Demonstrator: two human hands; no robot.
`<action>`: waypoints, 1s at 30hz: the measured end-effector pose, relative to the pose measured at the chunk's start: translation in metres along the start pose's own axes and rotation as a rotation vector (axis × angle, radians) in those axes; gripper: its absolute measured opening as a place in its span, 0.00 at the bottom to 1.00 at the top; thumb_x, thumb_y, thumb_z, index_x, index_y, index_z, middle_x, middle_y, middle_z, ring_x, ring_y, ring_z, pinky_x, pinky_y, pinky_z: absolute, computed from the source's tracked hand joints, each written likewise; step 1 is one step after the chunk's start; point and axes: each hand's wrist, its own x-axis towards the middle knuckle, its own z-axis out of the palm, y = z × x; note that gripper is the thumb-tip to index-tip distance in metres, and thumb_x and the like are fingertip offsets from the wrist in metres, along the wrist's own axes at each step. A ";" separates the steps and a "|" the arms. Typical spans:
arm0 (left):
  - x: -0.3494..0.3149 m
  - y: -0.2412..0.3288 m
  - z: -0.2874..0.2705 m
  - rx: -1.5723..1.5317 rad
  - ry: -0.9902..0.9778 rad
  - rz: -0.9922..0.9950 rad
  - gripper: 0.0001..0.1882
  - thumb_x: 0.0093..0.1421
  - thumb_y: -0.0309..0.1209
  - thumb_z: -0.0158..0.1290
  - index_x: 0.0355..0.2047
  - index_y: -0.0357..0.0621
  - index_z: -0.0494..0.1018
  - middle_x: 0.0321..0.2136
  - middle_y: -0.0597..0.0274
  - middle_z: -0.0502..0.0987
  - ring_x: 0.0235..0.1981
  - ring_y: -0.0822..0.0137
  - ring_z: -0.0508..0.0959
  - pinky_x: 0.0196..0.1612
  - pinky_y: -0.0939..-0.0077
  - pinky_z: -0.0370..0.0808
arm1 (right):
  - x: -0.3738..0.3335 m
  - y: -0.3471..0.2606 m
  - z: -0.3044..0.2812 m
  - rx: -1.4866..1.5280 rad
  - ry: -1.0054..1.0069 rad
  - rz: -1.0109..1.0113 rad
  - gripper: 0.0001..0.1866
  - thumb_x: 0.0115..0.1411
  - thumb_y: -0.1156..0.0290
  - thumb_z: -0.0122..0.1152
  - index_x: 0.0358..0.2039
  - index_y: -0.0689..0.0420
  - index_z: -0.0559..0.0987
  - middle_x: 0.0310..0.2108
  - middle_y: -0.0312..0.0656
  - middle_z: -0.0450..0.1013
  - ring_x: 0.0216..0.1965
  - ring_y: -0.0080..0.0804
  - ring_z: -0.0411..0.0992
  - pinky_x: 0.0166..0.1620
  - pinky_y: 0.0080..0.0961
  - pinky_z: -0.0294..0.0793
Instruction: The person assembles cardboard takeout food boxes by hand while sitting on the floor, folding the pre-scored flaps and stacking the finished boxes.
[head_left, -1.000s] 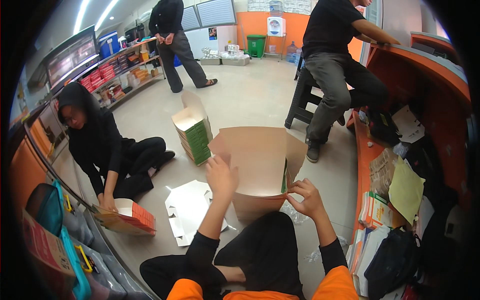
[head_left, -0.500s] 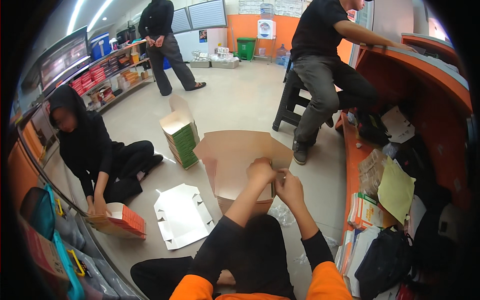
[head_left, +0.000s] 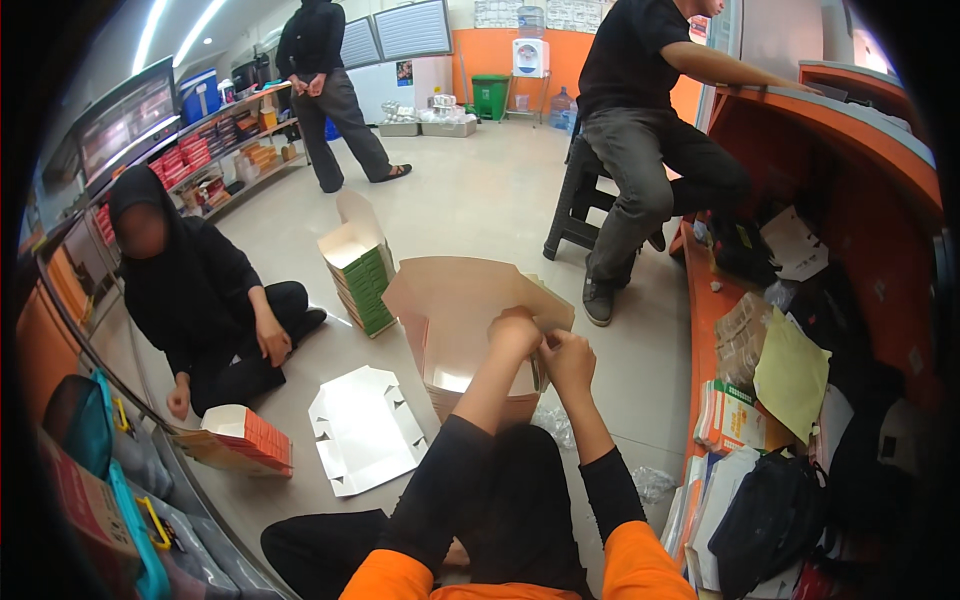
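A brown cardboard box (head_left: 465, 310) with a tall raised back flap stands in front of my legs, seemingly on top of other nested boxes. My left hand (head_left: 515, 332) reaches over its inside to the right side wall, fingers curled at that wall's edge. From the outer side, my right hand (head_left: 568, 360) pinches the same wall, its fingertips close to the left hand's. The exact grip of the left fingers is partly hidden. To the left of the box, a flat white box blank (head_left: 365, 430) with small slotted tabs lies on the floor.
A nested stack of green boxes (head_left: 370, 290) stands beyond the blank, and an orange stack (head_left: 260, 440) at left beside a seated co-worker (head_left: 200, 290). Clear plastic wrap (head_left: 555, 428) lies right of my knees. An orange counter (head_left: 700, 330) with papers and bags borders the right.
Both my hands have shifted slightly left with the box's right wall, which leans inward a little. The seated co-worker's hands have come off the orange stack and the body has straightened.
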 end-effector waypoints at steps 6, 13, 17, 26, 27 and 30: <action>0.008 0.004 -0.001 -0.017 -0.091 -0.029 0.11 0.50 0.28 0.58 0.35 0.40 0.77 0.29 0.55 0.80 0.26 0.66 0.82 0.28 0.76 0.79 | -0.003 0.002 0.006 0.046 0.021 0.000 0.09 0.50 0.64 0.62 0.23 0.56 0.81 0.23 0.47 0.76 0.28 0.47 0.75 0.32 0.37 0.74; 0.016 -0.001 0.006 -0.080 -0.152 -0.063 0.14 0.52 0.31 0.57 0.38 0.38 0.76 0.31 0.52 0.80 0.25 0.64 0.82 0.24 0.77 0.80 | -0.003 0.007 0.012 0.138 0.053 -0.024 0.09 0.50 0.66 0.62 0.24 0.60 0.81 0.21 0.49 0.76 0.25 0.45 0.76 0.31 0.34 0.75; 0.018 -0.012 0.010 -0.150 -0.136 -0.019 0.15 0.52 0.31 0.57 0.38 0.36 0.75 0.32 0.50 0.79 0.25 0.63 0.81 0.24 0.76 0.80 | -0.006 0.002 0.010 0.173 0.030 -0.015 0.09 0.50 0.68 0.61 0.25 0.61 0.80 0.22 0.50 0.76 0.25 0.45 0.76 0.32 0.33 0.74; 0.071 -0.043 0.032 -0.008 -0.298 0.007 0.13 0.55 0.33 0.53 0.38 0.39 0.76 0.34 0.53 0.79 0.27 0.62 0.81 0.25 0.77 0.80 | -0.013 -0.002 0.022 0.198 0.050 -0.091 0.08 0.50 0.70 0.61 0.23 0.64 0.78 0.21 0.50 0.75 0.24 0.45 0.75 0.30 0.33 0.73; 0.065 -0.033 0.035 -0.001 -0.276 0.026 0.12 0.55 0.32 0.53 0.37 0.39 0.76 0.34 0.53 0.79 0.27 0.62 0.81 0.25 0.77 0.80 | -0.011 0.008 0.023 0.183 0.056 -0.094 0.08 0.50 0.70 0.61 0.23 0.64 0.77 0.20 0.50 0.74 0.24 0.45 0.75 0.30 0.33 0.73; 0.042 -0.006 0.034 0.066 -0.169 0.027 0.11 0.55 0.31 0.53 0.37 0.41 0.77 0.35 0.54 0.79 0.27 0.64 0.81 0.27 0.76 0.79 | -0.010 0.016 0.014 0.168 0.047 -0.082 0.08 0.50 0.71 0.61 0.23 0.64 0.77 0.20 0.51 0.74 0.23 0.44 0.75 0.29 0.32 0.72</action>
